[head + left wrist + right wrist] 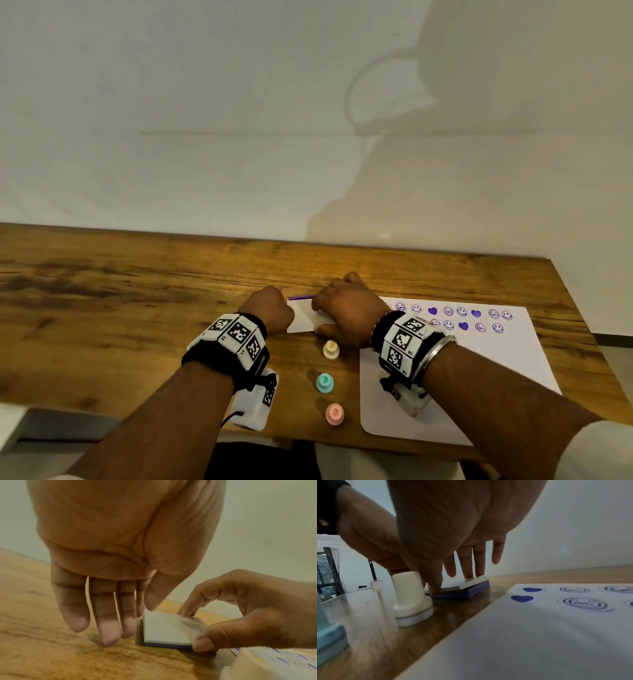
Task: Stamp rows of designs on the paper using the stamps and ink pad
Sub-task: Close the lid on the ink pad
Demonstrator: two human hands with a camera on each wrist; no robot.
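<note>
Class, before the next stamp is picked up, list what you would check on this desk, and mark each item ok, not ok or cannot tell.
1. Ink pad lid off: not ok, the white lid covers the purple base.
2. Right hand has a hold on the lid: ok, thumb and fingers pinch its edges.
3. Left hand steadies the pad: ok, thumb tip on its corner.
4. Three stamps stand upright: ok, cream stamp, teal stamp, pink stamp.
5. Paper has room: ok, blank below two rows.
6. Pad still moist: cannot tell.
</note>
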